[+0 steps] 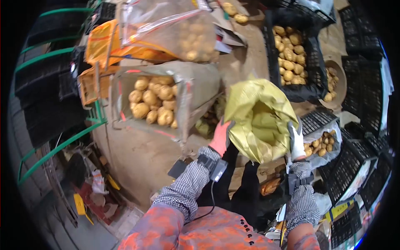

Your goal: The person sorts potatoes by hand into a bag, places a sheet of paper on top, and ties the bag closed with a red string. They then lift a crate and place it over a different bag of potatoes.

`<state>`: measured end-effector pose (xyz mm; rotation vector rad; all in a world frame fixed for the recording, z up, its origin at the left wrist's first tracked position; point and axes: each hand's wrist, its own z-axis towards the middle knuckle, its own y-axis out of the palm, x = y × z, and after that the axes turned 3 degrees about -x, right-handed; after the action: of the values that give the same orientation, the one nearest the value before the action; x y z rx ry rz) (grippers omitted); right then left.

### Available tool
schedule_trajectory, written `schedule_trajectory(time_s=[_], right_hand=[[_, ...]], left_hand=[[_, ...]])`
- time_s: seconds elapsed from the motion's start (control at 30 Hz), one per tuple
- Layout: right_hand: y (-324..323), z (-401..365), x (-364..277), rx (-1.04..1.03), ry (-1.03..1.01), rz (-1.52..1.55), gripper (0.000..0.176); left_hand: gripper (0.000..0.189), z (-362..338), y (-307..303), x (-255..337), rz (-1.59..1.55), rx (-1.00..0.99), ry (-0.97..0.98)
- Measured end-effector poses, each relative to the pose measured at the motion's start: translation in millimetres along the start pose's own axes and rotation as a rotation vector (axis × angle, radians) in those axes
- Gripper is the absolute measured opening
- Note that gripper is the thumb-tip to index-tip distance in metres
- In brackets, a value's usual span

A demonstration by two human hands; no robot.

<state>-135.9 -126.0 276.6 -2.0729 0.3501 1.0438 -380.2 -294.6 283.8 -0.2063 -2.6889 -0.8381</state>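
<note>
A yellow-green woven sack [241, 106] stands in front of me with its mouth wide, and I see potatoes neither in nor above its opening. My left hand [221, 135], in a pink and grey glove, is closed on the left side of the sack's rim. On the opposite side, my right hand [296, 139], in a white and grey glove, grips the rim; its fingertips are partly hidden by the fabric. The bottom of the sack's inside is in shadow.
At left, a grey bag [196, 79] on its side holds potatoes [151, 98]. Behind it lies a clear plastic bag [166, 29] of potatoes. A black crate [273, 89] of potatoes stands back right. Stacked black crates [362, 91] and a lined crate [333, 156] are at right.
</note>
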Motion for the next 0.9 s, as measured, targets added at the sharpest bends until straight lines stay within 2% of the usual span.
schedule_trajectory(time_s=[0.03, 0.07, 0.1, 0.13, 0.17, 0.2, 0.23, 0.27, 0.3, 0.33, 0.37, 0.4, 0.47, 0.5, 0.53, 0.57, 0.6, 0.67, 0.7, 0.73, 0.8, 0.87, 0.9], right_hand=[[3, 12, -20, 0.127, 0.346, 0.256, 0.042], [10, 12, 2, 0.223, 0.366, 0.401, 0.048], [11, 4, 15, 0.223, 0.302, 0.436, 0.047], [12, -10, 22, 0.211, 0.234, 0.479, 0.046], [4, -20, 16, 0.05, 0.407, 0.376, 0.034], [4, -28, 0, 0.115, 0.487, 0.67, 0.033], [0, -43, 4, 0.027, 0.552, 0.637, 0.037], [8, -67, 42, 0.084, 0.608, 0.765, 0.039], [9, -87, 61, 0.093, 0.682, 0.775, 0.039], [8, -102, 49, 0.184, 0.788, 0.855, 0.038], [10, -127, 83, 0.159, 0.841, 0.836, 0.037], [8, -146, 88, 0.136, 0.873, 0.895, 0.032], [15, -185, 123, 0.16, 0.892, 1.093, 0.028], [19, -192, 118, 0.205, 0.973, 1.036, 0.026], [21, -199, 110, 0.255, 1.051, 0.978, 0.024], [26, -217, 132, 0.146, 0.974, 1.107, 0.022], [31, -221, 124, 0.188, 1.1, 1.081, 0.021], [49, -244, 150, 0.134, 1.126, 1.187, 0.02], [49, -235, 115, 0.1, 1.075, 0.995, 0.021], [55, -240, 110, 0.078, 1.048, 0.972, 0.024], [60, -244, 94, 0.027, 1.005, 1.01, 0.027], [56, -258, 77, -0.025, 0.886, 1.003, 0.029], [57, -271, 87, -0.03, 0.864, 1.12, 0.029]], left_hand=[[0.037, 19, 9, 1, -0.033, -0.052, 0.0], [0.037, 38, 16, 1, -0.068, -0.097, 0.009], [0.037, 60, 17, -3, -0.074, -0.1, 0.003], [0.037, 85, 11, -10, 0.241, -0.134, 0.173], [0.038, 109, 3, -13, 0.563, -0.15, 0.351], [0.039, 129, -1, -8, 0.897, -0.152, 0.528], [0.039, 147, 5, -1, 0.583, -0.1, 0.378], [0.039, 165, 13, 6, 0.265, -0.055, 0.234], [0.041, 190, 11, 12, 0.259, -0.05, 0.237], [0.043, 205, 7, 18, 0.252, -0.051, 0.235], [0.072, 198, 19, 28, 0.099, 0.02, 0.25], [0.072, 217, 2, 32, 0.105, 0.024, 0.257], [0.089, 264, -42, 34, 0.565, 0.28, 0.389], [0.092, 232, -18, 41, 0.805, 0.443, 0.426], [0.092, 204, -8, 42, 0.811, 0.434, 0.427], [0.089, 177, 0, 41, 0.91, 0.371, 0.423], [0.085, 155, 4, 36, 1.009, 0.303, 0.417], [0.077, 145, -45, 4, 1.121, 0.075, 0.324], [0.064, 130, -63, -20, 1.174, 0.072, 0.345], [0.053, 111, -81, -47, 1.227, 0.07, 0.367], [0.046, 47, -73, -73, 1.153, 0.004, 0.121], [0.046, 11, -106, -111, 1.184, -0.028, -0.033], [0.046, -13, -108, -124, 1.12, -0.077, -0.054]])
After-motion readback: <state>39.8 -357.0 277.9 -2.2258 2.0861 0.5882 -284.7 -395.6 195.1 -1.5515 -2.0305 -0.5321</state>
